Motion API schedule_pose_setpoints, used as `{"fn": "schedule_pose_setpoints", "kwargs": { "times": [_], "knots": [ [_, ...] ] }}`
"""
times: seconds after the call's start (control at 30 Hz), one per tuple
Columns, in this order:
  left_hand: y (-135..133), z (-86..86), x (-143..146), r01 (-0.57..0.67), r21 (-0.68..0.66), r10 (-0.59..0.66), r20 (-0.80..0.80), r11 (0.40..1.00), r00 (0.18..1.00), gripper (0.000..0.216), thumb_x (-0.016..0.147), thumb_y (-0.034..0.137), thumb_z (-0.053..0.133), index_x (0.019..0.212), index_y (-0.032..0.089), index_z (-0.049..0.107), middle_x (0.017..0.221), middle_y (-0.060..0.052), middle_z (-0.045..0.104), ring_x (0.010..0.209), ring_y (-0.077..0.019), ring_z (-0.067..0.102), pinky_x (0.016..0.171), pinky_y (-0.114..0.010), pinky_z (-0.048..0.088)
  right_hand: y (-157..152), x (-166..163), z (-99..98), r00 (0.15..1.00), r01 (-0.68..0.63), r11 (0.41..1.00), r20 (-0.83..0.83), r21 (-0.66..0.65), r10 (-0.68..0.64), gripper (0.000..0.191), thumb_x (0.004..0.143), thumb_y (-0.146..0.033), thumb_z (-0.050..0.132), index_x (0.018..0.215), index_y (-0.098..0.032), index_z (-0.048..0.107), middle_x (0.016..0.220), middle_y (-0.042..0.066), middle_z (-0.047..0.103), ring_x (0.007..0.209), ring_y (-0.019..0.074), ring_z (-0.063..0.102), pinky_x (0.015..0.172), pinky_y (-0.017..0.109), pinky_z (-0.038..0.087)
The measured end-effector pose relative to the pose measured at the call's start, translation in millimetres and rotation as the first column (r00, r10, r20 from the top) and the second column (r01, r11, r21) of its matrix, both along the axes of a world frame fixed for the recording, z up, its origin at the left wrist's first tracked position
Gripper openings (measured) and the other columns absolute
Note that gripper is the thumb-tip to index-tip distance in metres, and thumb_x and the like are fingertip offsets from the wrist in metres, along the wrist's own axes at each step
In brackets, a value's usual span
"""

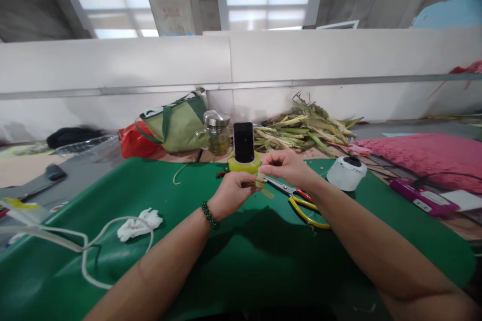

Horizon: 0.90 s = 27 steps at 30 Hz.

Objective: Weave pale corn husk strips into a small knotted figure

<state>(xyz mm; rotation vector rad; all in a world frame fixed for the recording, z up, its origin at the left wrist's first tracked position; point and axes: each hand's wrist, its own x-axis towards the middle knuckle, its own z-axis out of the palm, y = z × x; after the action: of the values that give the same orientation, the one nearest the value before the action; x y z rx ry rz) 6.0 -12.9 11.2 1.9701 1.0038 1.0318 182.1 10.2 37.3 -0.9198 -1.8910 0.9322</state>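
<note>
Both hands meet over the middle of the green mat (169, 271). My left hand (235, 191), with a green bead bracelet (209, 214) at its wrist, pinches a small pale yellow-green strip (260, 178). A loose end of the strip hangs below the fingers. From the other side my right hand (288, 166) is closed with its fingertips at the top of the same strip. Scissors (307, 208) with yellow and red handles lie under my right hand, blades pointing toward the strip. Behind the hands a phone (243, 143) stands upright in a yellow-green holder (244, 164).
A glass tea mug (218, 140) and a green bag (175, 123) stand at the back. Dried stalks and leaves (309, 128) are piled behind. A white spool (347, 173) and purple power strip (424, 198) lie right; crumpled tissue (140, 224) and white cable (85, 256) lie left.
</note>
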Motion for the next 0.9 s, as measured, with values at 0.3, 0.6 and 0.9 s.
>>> {"fn": "schedule_pose_setpoints", "kwargs": {
  "times": [0.3, 0.6, 0.9],
  "knots": [
    [-1.2, 3.6, -0.3, 0.225, -0.241, -0.166, 0.243, 0.944, 0.956, 0.019, 0.062, 0.026, 0.074, 0.075, 0.012, 0.074, 0.073, -0.005, 0.07, 0.068, -0.0148, 0.06, 0.065, -0.025, 0.047, 0.7, -0.2, -1.3, 0.998, -0.059, 0.998, 0.005, -0.011, 0.059, 0.027, 0.069, -0.039, 0.066, 0.063, -0.015, 0.056, 0.052, -0.002, 0.053, 0.048, 0.0089, 0.047, 0.047, 0.021, 0.036],
    [1.5, -2.1, 0.5, 0.146, -0.394, -0.041, 0.262, 0.908, 0.964, 0.02, 0.062, 0.031, 0.075, 0.072, 0.014, 0.075, 0.075, -0.006, 0.071, 0.074, -0.0165, 0.062, 0.069, -0.027, 0.049, -2.6, -3.3, -3.1, 0.983, -0.156, 0.977, 0.119, 0.147, 0.139, 0.027, 0.077, -0.038, 0.062, 0.065, -0.015, 0.056, 0.058, 0.0, 0.058, 0.053, 0.0097, 0.05, 0.05, 0.02, 0.039],
    [-1.0, -4.9, 1.1, 0.154, -0.159, -0.145, 0.067, 0.975, 0.987, 0.025, 0.07, 0.035, 0.071, 0.06, 0.013, 0.07, 0.061, -0.003, 0.064, 0.065, -0.0169, 0.058, 0.058, -0.025, 0.045, -2.4, 5.6, 3.5, 0.98, -0.17, 0.959, 0.138, 0.226, 0.141, 0.027, 0.078, -0.037, 0.061, 0.063, -0.015, 0.055, 0.059, -0.002, 0.051, 0.053, 0.0078, 0.042, 0.05, 0.02, 0.034]
  ]
}}
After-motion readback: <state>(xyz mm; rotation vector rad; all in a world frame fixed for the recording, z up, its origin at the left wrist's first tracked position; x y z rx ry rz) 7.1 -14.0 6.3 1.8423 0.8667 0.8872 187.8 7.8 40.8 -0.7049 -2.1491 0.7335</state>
